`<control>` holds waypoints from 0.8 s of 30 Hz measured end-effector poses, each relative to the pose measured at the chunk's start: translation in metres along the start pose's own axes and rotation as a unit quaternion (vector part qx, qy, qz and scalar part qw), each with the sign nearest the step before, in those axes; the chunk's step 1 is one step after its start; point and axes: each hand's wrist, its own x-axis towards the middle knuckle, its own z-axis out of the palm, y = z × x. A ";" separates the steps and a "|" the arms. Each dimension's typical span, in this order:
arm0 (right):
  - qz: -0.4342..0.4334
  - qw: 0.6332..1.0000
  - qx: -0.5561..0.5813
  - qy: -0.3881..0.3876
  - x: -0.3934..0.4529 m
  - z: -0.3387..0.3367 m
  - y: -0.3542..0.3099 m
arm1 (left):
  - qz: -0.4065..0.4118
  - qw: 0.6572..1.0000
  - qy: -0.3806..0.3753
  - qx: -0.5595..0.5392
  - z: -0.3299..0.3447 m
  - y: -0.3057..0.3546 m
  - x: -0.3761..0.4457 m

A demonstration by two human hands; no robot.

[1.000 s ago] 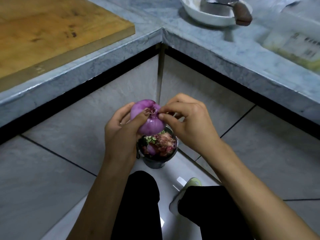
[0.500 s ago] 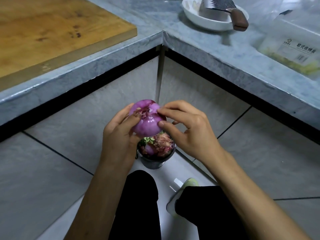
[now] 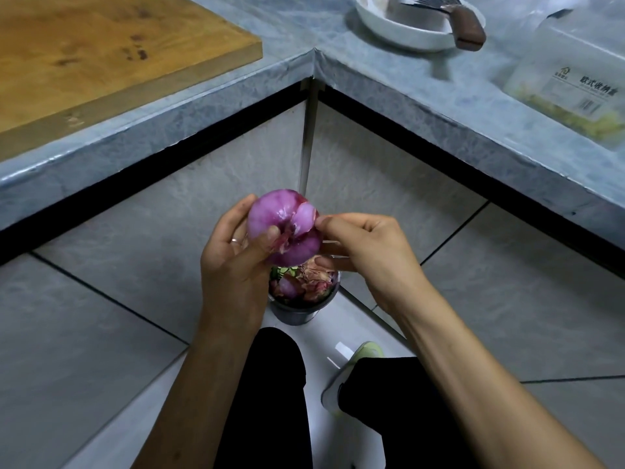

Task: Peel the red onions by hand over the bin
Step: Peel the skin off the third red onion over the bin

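Red onion [image 3: 282, 228], mostly peeled and glossy purple, held right above the bin [image 3: 297, 311] on the floor, w/ loose skin at its near end. Left hand [image 3: 233, 262] cups it, fingers wrapped behind, thumb pressed on front. Right hand [image 3: 365, 245] at its right side, thumb & forefinger pinching a bit of skin, other fingers curled. Bin holds peels & scraps. Above: counter [image 3: 389, 72] w/ cutting board [image 3: 101, 52], white dish [image 3: 406, 28], knife [image 3: 463, 22].
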 end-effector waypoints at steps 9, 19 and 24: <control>0.024 1.000 -0.004 0.017 0.003 0.000 0.001 | -0.001 1.000 -0.017 0.016 -0.005 -0.003 0.000; 0.018 0.999 -0.023 0.021 0.005 0.002 0.006 | -0.012 0.999 -0.024 0.020 -0.008 -0.006 0.002; 0.012 0.998 -0.054 0.016 0.007 0.002 0.008 | -0.008 0.999 -0.025 0.033 -0.014 -0.011 0.004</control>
